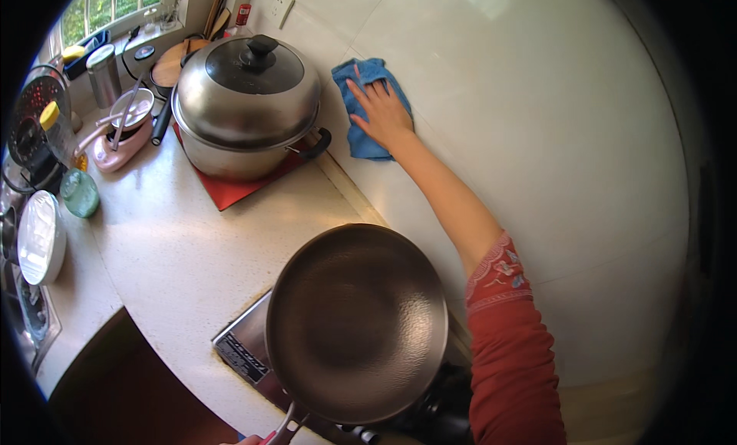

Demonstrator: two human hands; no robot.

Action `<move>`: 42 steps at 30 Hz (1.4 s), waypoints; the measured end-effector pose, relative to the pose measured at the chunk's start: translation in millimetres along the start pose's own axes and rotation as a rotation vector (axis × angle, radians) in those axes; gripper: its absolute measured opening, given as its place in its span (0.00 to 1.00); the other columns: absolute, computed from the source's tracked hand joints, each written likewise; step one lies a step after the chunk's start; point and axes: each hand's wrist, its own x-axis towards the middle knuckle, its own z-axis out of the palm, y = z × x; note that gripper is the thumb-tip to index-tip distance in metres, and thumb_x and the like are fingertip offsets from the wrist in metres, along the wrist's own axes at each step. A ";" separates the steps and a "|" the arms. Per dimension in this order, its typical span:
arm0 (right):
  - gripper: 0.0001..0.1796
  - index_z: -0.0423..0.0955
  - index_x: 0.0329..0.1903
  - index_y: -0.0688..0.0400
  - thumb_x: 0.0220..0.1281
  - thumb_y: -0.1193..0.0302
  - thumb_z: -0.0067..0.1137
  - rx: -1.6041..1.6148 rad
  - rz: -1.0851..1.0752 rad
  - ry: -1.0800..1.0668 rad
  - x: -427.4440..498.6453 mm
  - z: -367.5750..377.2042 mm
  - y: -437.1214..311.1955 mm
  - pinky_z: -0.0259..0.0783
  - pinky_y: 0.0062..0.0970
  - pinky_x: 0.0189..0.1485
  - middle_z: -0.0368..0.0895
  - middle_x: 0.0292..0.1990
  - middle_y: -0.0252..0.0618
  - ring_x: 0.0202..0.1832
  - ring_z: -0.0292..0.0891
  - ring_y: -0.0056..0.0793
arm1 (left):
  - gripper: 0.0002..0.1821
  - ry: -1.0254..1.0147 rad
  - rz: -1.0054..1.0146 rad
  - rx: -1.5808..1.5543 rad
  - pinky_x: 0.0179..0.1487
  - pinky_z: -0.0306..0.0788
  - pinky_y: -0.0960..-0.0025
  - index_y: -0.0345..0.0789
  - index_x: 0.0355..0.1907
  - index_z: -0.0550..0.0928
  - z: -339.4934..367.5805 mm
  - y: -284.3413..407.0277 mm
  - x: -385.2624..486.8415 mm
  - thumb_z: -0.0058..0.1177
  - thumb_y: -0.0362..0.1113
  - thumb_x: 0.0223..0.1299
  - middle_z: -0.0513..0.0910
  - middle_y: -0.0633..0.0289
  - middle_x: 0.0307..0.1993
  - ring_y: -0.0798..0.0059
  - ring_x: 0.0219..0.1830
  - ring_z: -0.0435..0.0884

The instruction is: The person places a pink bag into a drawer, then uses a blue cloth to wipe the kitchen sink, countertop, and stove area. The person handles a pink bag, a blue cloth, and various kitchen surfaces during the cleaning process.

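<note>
My right hand, in a red sleeve, presses a folded blue cloth flat against the tiled wall, its fingers spread over the cloth. At the bottom edge, my left hand shows only in part, around the handle of a dark frying pan. The pan is over the gas stove and shows no food in it. A large steel pot with a domed lid stands left of the cloth, on a red mat.
A wall socket is above the pot. At left on the countertop are a pink pan, a green jar, a white bowl, a steel canister and a bottle with a yellow cap.
</note>
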 end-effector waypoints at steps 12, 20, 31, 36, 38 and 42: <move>0.37 0.63 0.72 0.46 0.64 0.45 0.54 0.019 0.295 -0.703 -513.7 -139.8 111.7 0.65 0.49 0.59 0.78 0.55 0.53 0.50 0.75 0.47 | 0.16 -0.073 0.035 0.000 0.25 0.72 0.69 0.28 0.47 0.74 -3.1 -13.8 -1.4 0.57 0.38 0.67 0.79 0.58 0.21 0.75 0.20 0.78; 0.43 0.69 0.66 0.55 0.57 0.37 0.57 -0.401 0.510 0.101 -305.0 -153.3 195.2 0.53 0.66 0.63 0.60 0.69 0.65 0.61 0.68 0.57 | 0.24 -0.185 0.086 0.136 0.36 0.76 0.67 0.29 0.52 0.75 -14.7 -11.8 5.4 0.65 0.39 0.57 0.81 0.59 0.28 0.74 0.29 0.80; 0.47 0.51 0.78 0.51 0.65 0.36 0.44 -0.270 0.292 0.296 98.9 -124.6 150.0 0.46 0.50 0.74 0.42 0.79 0.44 0.70 0.59 0.39 | 0.19 -0.146 -0.085 -0.163 0.45 0.73 0.68 0.30 0.48 0.81 -12.5 7.5 -1.9 0.62 0.40 0.59 0.81 0.63 0.33 0.78 0.36 0.75; 0.46 0.49 0.79 0.50 0.64 0.40 0.48 -0.180 0.007 0.050 7.0 -82.9 94.6 0.52 0.44 0.71 0.41 0.80 0.39 0.70 0.59 0.35 | 0.18 -0.145 -0.093 -0.069 0.45 0.73 0.68 0.30 0.48 0.80 -12.6 4.9 -4.5 0.61 0.41 0.61 0.81 0.63 0.32 0.78 0.36 0.76; 0.46 0.50 0.79 0.48 0.64 0.43 0.51 -0.193 -0.067 -0.027 -56.5 -71.0 74.2 0.56 0.42 0.68 0.43 0.80 0.37 0.68 0.61 0.32 | 0.18 -0.171 -0.007 -0.096 0.45 0.73 0.68 0.31 0.49 0.79 -11.3 -3.3 -0.5 0.61 0.39 0.61 0.81 0.63 0.32 0.77 0.37 0.76; 0.47 0.51 0.78 0.44 0.60 0.50 0.60 -0.025 0.059 -0.252 -220.4 -89.4 100.1 0.59 0.42 0.65 0.44 0.80 0.37 0.65 0.67 0.35 | 0.17 -0.235 0.088 -0.102 0.40 0.76 0.69 0.28 0.51 0.76 -12.1 -17.1 6.0 0.59 0.34 0.63 0.83 0.61 0.31 0.77 0.33 0.80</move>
